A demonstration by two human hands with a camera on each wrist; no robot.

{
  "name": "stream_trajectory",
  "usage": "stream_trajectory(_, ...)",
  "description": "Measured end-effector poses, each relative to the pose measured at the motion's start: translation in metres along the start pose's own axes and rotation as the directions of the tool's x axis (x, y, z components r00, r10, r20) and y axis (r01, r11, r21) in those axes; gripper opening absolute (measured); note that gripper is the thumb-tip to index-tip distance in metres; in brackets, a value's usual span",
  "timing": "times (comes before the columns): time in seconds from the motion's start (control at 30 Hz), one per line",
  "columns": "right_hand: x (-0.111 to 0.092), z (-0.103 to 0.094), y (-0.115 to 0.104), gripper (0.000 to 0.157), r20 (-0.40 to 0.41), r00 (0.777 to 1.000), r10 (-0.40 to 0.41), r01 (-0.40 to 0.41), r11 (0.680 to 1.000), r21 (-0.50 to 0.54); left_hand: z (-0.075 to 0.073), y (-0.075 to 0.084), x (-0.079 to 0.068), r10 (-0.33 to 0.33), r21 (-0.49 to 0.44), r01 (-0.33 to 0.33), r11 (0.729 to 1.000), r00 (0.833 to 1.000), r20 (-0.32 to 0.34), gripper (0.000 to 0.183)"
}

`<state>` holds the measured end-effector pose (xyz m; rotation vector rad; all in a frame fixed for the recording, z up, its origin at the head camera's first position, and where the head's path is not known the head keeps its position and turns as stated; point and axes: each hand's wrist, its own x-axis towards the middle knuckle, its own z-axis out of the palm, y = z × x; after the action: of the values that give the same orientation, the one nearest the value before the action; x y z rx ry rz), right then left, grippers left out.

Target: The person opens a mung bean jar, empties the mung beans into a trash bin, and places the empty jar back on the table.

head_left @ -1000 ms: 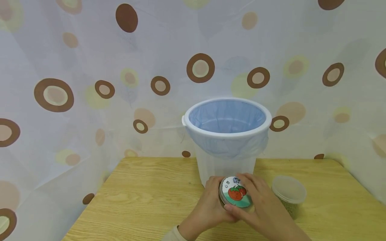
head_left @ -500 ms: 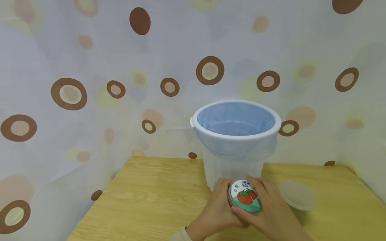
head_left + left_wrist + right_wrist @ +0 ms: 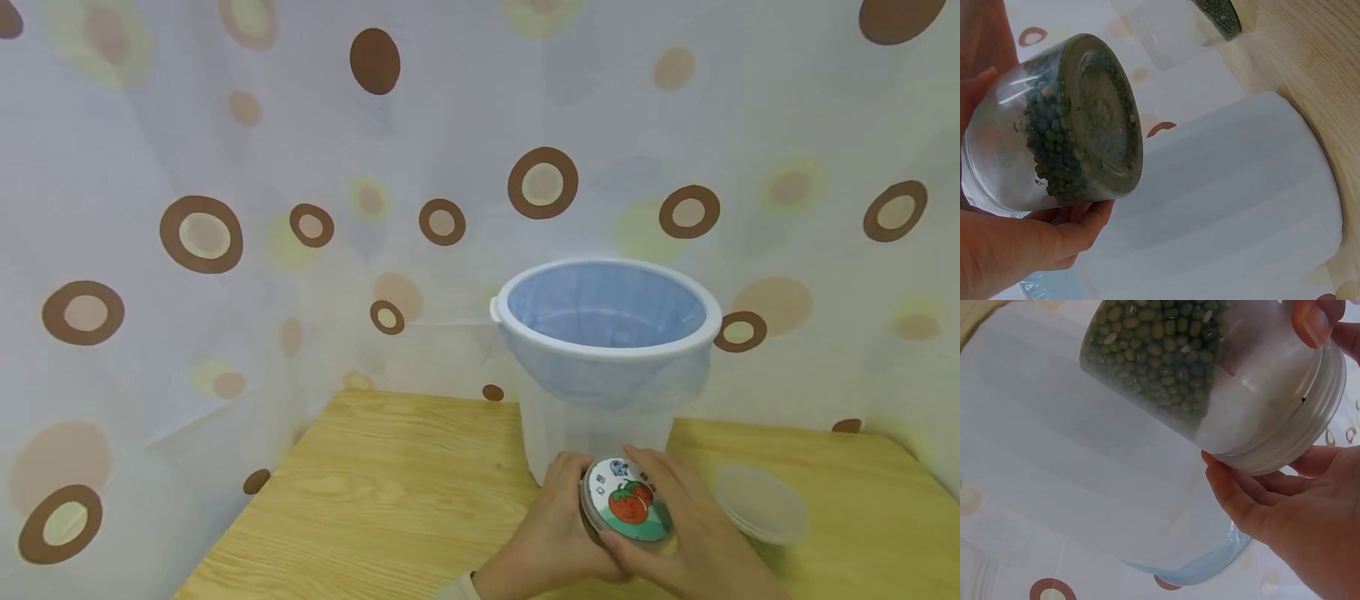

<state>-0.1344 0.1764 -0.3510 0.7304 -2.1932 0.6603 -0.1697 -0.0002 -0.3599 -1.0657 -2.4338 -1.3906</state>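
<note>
A clear jar (image 3: 1010, 150) part filled with green mung beans (image 3: 1154, 347) is held tilted between both hands, in front of the bin. Its round lid (image 3: 630, 505), printed with red tomatoes, faces up in the head view. My left hand (image 3: 551, 529) grips the jar's side, thumb and fingers around it. With curled fingers and thumb, my right hand (image 3: 693, 529) holds the lid's rim. The lid sits on the jar; whether it is loose cannot be told.
Just beyond the hands stands a white bin (image 3: 600, 425) lined with a blue bag (image 3: 607, 304). A second jar (image 3: 761, 504) with a frosted lid stands to the right on the wooden table (image 3: 390, 475). A dotted sheet (image 3: 450, 100) hangs behind.
The head view has turned left, so the bin, jars and hands appear farther right and lower. Both hands keep hold of the same jar and its lid.
</note>
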Motion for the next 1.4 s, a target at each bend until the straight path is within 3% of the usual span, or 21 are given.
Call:
stream_trajectory(0.13,-0.003,-0.002,0.002,0.084,0.011,1.0,-0.013,0.013,1.0,0.001,0.003,0.002,0.0,-0.035,-0.084,0.037,0.996,0.999,0.023,0.07)
stream_trajectory(0.27,-0.005,-0.004,0.003,0.086,0.026,1.0,-0.004,0.004,1.0,0.0,0.005,0.003,0.0,-0.03,-0.115,0.035,0.993,0.999,0.044,0.071)
stream_trajectory(0.6,-0.002,-0.011,-0.001,0.086,0.095,0.995,-0.03,0.031,1.0,-0.006,0.0,0.004,0.002,0.01,-0.055,-0.008,0.998,0.999,0.048,0.074)
stream_trajectory(0.73,0.004,-0.01,-0.007,0.086,0.063,0.997,0.037,-0.032,0.997,-0.068,-0.001,0.004,0.003,0.013,-0.042,-0.012,0.999,1.0,0.021,0.074)
stream_trajectory(0.9,0.008,-0.006,-0.009,0.093,0.023,0.992,0.121,-0.115,0.975,-0.188,0.001,0.005,0.003,0.069,0.053,-0.066,0.996,0.997,-0.038,0.08)
stream_trajectory(1.03,0.008,-0.004,-0.012,0.094,0.041,0.984,0.171,-0.157,0.959,-0.237,0.002,0.005,0.001,0.034,0.064,-0.03,0.997,0.998,-0.056,0.081)
stream_trajectory(1.17,0.007,-0.001,-0.013,0.09,0.037,0.984,0.173,-0.161,0.961,-0.225,0.002,0.005,0.001,0.012,0.049,-0.009,0.999,0.998,-0.065,0.079)
stream_trajectory(1.4,0.006,-0.001,-0.012,0.088,0.04,0.988,0.152,-0.141,0.97,-0.198,0.003,0.004,0.001,0.099,0.12,-0.087,0.989,0.99,-0.103,0.079)
